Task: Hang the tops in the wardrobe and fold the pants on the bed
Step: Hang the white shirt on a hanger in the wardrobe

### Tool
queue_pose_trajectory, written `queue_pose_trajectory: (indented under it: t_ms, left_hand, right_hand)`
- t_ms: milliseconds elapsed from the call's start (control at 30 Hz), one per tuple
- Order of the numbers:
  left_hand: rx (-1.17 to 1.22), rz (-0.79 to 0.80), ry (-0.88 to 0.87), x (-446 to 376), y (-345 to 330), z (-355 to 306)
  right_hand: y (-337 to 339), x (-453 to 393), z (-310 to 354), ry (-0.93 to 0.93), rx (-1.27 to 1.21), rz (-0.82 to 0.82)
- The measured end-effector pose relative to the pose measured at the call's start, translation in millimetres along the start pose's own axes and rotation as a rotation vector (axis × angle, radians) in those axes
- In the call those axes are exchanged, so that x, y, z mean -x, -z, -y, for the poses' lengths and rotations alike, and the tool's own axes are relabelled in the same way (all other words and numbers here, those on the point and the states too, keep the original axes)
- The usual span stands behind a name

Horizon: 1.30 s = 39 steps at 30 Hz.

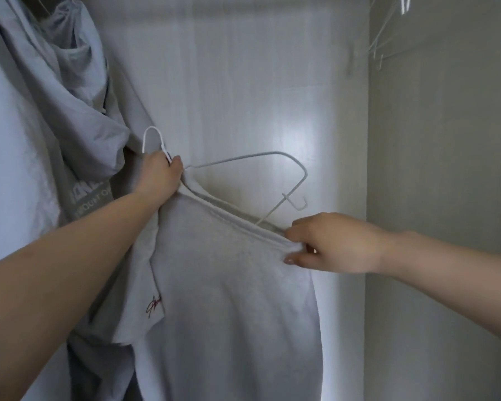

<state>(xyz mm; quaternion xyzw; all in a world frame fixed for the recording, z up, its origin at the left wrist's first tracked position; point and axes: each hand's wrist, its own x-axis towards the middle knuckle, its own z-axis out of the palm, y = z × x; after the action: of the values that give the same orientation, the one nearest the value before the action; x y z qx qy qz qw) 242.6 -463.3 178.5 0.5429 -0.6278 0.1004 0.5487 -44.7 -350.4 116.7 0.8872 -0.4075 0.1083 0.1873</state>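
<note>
A light grey top (pixel 229 299) with a small red script logo near its left edge hangs in front of me inside the wardrobe. A white wire hanger (pixel 272 157) sits tilted in its neck opening, with one arm and a small side hook sticking out above the collar. My left hand (pixel 158 176) grips the hanger just below its hook, together with the cloth there. My right hand (pixel 333 244) pinches the collar on the right side and holds it stretched.
A grey printed top (pixel 70 117) hangs on the left, touching my left arm. The white back panel of the wardrobe (pixel 243 82) is behind, and its side wall (pixel 446 169) is on the right. Several bare white hangers (pixel 388 33) hang at the top right.
</note>
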Motion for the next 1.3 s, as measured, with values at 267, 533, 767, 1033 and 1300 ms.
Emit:
queue_pose_trajectory:
  t_ms: [267,533,767,1033,1300]
  left_hand:
    - [-0.108,0.009,-0.104,12.8,-3.0,18.8]
    - [-0.166,0.161,-0.209,36.5,-11.0,21.2]
    - [-0.094,0.233,-0.344,60.2,-33.5,-36.8]
    - [0.057,0.339,-0.41,48.7,-19.6,-60.8]
    - [-0.44,0.671,-0.605,28.0,21.0,-29.3]
  right_hand:
    - [20.6,7.0,-9.3,0.015,0.01,-0.105]
    - [33.1,-1.3,-18.3,-0.016,0.031,-0.115]
    - [27.6,-28.8,-1.9,-0.155,-0.144,-0.111]
    - [11.4,-27.6,-3.6,-0.245,-0.186,-0.198]
    - [1.4,3.6,-32.7,-0.202,-0.069,-0.068]
